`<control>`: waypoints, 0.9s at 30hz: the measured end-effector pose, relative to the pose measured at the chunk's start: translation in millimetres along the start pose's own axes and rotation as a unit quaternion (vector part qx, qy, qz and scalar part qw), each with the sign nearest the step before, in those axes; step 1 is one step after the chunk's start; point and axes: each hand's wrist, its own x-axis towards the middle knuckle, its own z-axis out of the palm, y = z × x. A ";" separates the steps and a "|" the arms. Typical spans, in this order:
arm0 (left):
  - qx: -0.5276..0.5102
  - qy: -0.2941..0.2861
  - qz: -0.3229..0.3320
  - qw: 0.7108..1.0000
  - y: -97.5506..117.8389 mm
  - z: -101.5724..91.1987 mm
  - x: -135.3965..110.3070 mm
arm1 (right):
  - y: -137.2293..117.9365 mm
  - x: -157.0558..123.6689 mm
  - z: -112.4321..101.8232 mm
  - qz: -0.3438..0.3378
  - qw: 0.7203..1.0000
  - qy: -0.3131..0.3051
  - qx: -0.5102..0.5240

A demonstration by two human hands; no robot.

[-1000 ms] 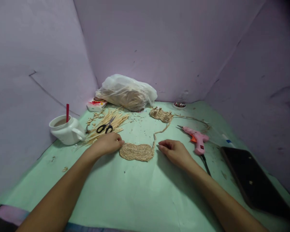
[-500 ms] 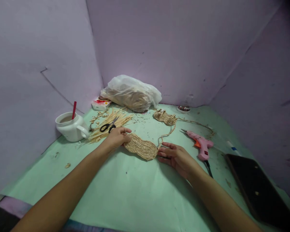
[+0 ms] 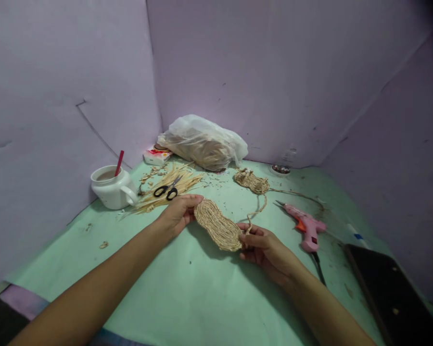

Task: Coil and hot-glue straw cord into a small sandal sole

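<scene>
A flat woven sole of coiled straw rope (image 3: 218, 226) is held between both hands, tilted up off the green sheet. My left hand (image 3: 178, 213) pinches its far left end, thumb on top. At the near right end, my right hand (image 3: 265, 250) grips the edge with the thumb on top and fingers underneath. From beside the right fingers a braided straw cord (image 3: 257, 211) runs back to a second, smaller-looking woven piece (image 3: 251, 180) on the table. The undersides of the fingers on both hands are partly hidden.
A pink glue gun (image 3: 305, 223) and a dark phone (image 3: 389, 293) lie on the right. Black-handled scissors (image 3: 167, 190) rest on loose straw strips (image 3: 147, 204). A white mug (image 3: 111, 190) holds a red stick. Behind stand a plastic bag (image 3: 205, 144) and a small box (image 3: 157, 155).
The woven sole has been raised and turned, its right end lower and nearer. My right hand has closed from loosely spread fingers onto its edge. The whole view has shifted slightly.
</scene>
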 end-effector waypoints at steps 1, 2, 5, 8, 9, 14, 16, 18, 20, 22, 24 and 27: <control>0.023 0.005 0.008 1.000 0.9 -1.2 0.3 | -1.3 1.1 -2.0 -0.004 1.000 0.016 -0.011; 0.049 0.009 0.018 0.999 2.3 -2.4 0.0 | -2.8 2.4 -4.7 -0.007 0.999 0.032 -0.025; 0.128 -0.017 0.067 0.989 8.8 -3.8 -6.5 | -7.0 6.2 -14.7 -0.006 0.995 0.058 -0.082; 0.274 -0.139 0.197 0.931 10.7 0.9 -19.1 | -9.8 9.6 -24.1 -0.005 0.988 0.059 -0.143; 0.344 -0.174 0.249 0.888 9.2 3.8 -23.0 | -10.3 10.6 -26.5 -0.009 0.985 0.061 -0.161; 0.523 -0.196 0.311 0.768 -5.1 20.8 -27.1 | -11.0 14.4 -29.9 -0.024 0.970 0.083 -0.225; 0.543 -0.193 0.309 0.757 -8.1 26.6 -22.6 | -11.5 14.9 -28.4 -0.028 0.966 0.093 -0.241; 0.554 -0.195 0.303 0.750 -8.5 30.9 -17.9 | -12.7 14.8 -28.2 -0.029 0.960 0.101 -0.258; 0.563 -0.198 0.293 0.747 -7.4 33.4 -14.7 | -14.5 15.1 -31.2 -0.031 0.953 0.117 -0.279; 0.569 -0.204 0.284 0.744 -6.2 34.1 -13.4 | -16.3 16.6 -37.2 -0.039 0.940 0.145 -0.305; 0.575 -0.211 0.276 0.741 -5.2 33.9 -13.6 | -17.1 19.1 -43.7 -0.053 0.926 0.171 -0.333; 0.589 -0.210 0.267 0.733 -4.2 34.2 -14.4 | -16.3 19.8 -47.7 -0.082 0.902 0.200 -0.373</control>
